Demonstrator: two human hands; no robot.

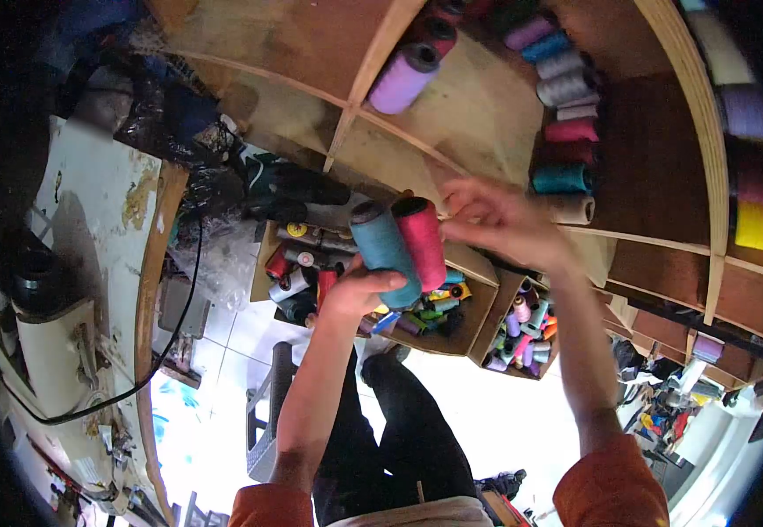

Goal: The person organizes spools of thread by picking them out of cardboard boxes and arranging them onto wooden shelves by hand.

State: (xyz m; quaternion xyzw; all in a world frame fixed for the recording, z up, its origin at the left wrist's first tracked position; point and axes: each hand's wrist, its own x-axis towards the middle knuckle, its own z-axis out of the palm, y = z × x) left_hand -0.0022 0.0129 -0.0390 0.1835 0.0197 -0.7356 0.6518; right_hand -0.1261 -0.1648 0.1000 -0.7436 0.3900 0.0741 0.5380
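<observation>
My left hand point(359, 290) is wrapped round a dusty-blue spool of thread point(384, 250), its thumb across the lower part. Against that spool leans a pink-red spool of thread point(421, 246), also upright and slightly tilted; whether my left fingers reach behind it is hidden. My right hand point(504, 220) is just right of the pink-red spool, smeared by motion, and its grip cannot be made out. Below the spools stands an open cardboard box point(474, 329) with many small coloured spools.
Wooden shelving point(452, 162) holds more spools, among them a lilac spool point(405, 79) and a teal one point(562, 179). Another box of spools point(485, 358) stands right. At left is a worn white table point(92, 193) with a sewing machine point(52, 351) and hanging black cable point(171, 351).
</observation>
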